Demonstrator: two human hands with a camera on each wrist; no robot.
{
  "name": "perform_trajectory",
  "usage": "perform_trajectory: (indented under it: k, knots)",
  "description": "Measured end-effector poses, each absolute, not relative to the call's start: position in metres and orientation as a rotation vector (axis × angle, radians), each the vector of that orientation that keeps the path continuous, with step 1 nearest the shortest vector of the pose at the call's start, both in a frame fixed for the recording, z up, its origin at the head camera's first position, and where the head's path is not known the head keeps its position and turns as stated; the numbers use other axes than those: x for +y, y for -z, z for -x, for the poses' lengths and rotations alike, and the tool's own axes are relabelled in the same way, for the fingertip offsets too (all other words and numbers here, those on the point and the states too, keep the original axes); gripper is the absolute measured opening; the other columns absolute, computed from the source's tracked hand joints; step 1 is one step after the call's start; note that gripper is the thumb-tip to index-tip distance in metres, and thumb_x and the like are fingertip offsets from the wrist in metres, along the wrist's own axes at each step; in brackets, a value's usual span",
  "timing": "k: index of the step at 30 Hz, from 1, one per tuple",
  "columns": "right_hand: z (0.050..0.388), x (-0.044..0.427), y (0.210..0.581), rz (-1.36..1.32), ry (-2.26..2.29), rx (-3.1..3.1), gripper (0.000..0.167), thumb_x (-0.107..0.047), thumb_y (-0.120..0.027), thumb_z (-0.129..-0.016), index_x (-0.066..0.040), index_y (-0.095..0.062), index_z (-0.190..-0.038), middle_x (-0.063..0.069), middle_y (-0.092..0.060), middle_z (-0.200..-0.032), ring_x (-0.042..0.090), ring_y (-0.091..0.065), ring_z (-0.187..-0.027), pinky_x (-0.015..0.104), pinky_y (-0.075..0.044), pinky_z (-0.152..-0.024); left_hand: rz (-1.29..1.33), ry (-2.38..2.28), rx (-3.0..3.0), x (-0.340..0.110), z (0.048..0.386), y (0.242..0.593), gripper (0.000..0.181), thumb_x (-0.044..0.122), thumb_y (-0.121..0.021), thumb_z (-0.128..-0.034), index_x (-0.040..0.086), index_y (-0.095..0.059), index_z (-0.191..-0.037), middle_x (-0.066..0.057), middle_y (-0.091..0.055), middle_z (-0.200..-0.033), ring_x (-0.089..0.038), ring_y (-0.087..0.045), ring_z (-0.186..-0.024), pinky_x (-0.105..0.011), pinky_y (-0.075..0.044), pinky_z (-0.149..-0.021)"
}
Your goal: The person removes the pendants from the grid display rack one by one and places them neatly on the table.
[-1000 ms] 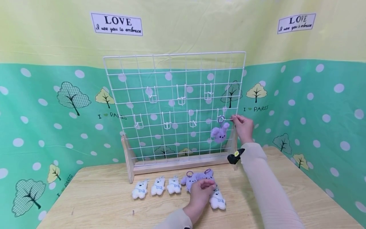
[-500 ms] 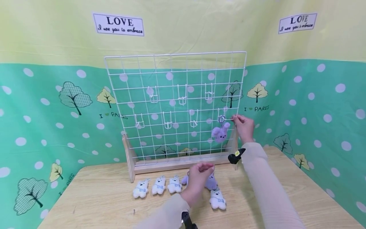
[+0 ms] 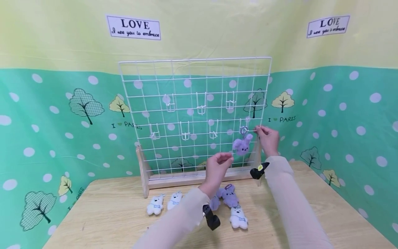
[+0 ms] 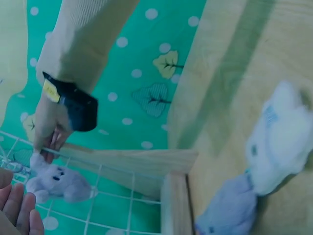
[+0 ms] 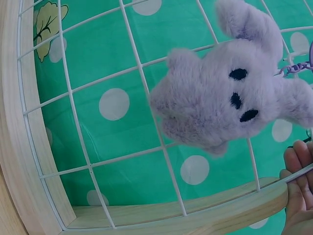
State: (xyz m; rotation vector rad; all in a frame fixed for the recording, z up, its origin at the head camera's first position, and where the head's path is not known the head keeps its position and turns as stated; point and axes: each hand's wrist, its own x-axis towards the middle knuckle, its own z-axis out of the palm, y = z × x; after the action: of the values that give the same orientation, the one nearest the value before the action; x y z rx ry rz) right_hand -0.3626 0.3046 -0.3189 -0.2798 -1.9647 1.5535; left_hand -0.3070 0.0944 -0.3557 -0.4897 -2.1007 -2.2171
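A purple plush bunny keychain (image 3: 242, 147) hangs by its ring from a lower-row hook at the right of the white wire grid rack (image 3: 196, 59). My right hand (image 3: 268, 139) pinches the rack's right edge just beside it. My left hand (image 3: 217, 169) is raised in front of the rack, below and left of the hanging bunny; nothing shows between its loosely bent fingers. In the right wrist view the bunny (image 5: 210, 93) fills the middle, facing the camera. The left wrist view has the left fingers (image 4: 23, 209) close to the hanging bunny (image 4: 58, 181).
On the wooden table (image 3: 109, 214) lie two purple bunnies (image 3: 230, 196), partly behind the left wrist, and several white bear plushes (image 3: 238, 218), some covered by the left sleeve. Several bare hooks (image 3: 201, 109) sit on the grid. A wooden base (image 3: 177, 181) supports the rack.
My left hand has risen from the purple plushes on the table toward the hanging bunny, its sleeve now covering a white bear. The right hand stays on the rack edge.
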Motion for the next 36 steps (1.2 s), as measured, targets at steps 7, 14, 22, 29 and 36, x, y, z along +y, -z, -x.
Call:
perform_trajectory:
  k: [7,14,22,29,36]
  knots:
    - [0.362,0.305,0.318,0.286,-1.545,-1.969,0.034,-0.029,-0.059,-0.093,-0.007,-0.063,-0.119,0.013,-0.065,-0.116,0.013,-0.064,-0.1,0.024,-0.05,-0.088,0.542,2.15,-2.089,0.103,0.321,0.337,0.02,0.01,-0.067,-0.0861,0.003,-0.067,-0.105,-0.005,-0.069,-0.101,-0.013,-0.063,-0.091,-0.025,-0.052,-0.08]
    - [0.362,0.306,0.318,0.286,-1.536,-1.964,0.035,-0.031,-0.059,-0.093,-0.008,-0.063,-0.119,0.013,-0.065,-0.116,0.012,-0.064,-0.099,0.024,-0.05,-0.088,0.587,2.161,-2.083,0.116,0.329,0.323,0.021,0.015,-0.066,-0.0882,0.009,-0.066,-0.108,-0.001,-0.069,-0.103,-0.01,-0.062,-0.093,-0.023,-0.052,-0.082]
    - [0.365,0.307,0.321,0.275,-1.524,-1.97,0.036,-0.032,-0.06,-0.092,-0.008,-0.064,-0.118,0.011,-0.066,-0.115,0.017,-0.064,-0.103,0.026,-0.05,-0.089,0.52,2.132,-2.045,0.127,0.341,0.312,0.021,0.015,-0.068,-0.087,0.009,-0.067,-0.107,0.005,-0.068,-0.098,-0.008,-0.061,-0.092,-0.022,-0.051,-0.082]
    - [0.364,0.309,0.32,0.27,-1.541,-1.95,0.036,-0.031,-0.06,-0.092,-0.007,-0.063,-0.119,0.012,-0.066,-0.115,0.014,-0.065,-0.1,0.025,-0.05,-0.088,0.464,2.14,-2.014,0.139,0.346,0.303,0.02,0.013,-0.068,-0.0866,0.011,-0.067,-0.107,0.003,-0.069,-0.1,-0.009,-0.061,-0.092,-0.021,-0.051,-0.082]
    - [0.364,0.308,0.322,0.287,-1.547,-1.957,0.036,-0.033,-0.06,-0.092,-0.008,-0.064,-0.117,0.01,-0.067,-0.114,0.012,-0.065,-0.098,0.025,-0.051,-0.087,0.375,2.102,-2.014,0.154,0.348,0.302,0.018,0.009,-0.068,-0.0862,0.007,-0.068,-0.104,0.0,-0.07,-0.097,-0.01,-0.063,-0.09,-0.024,-0.052,-0.082]
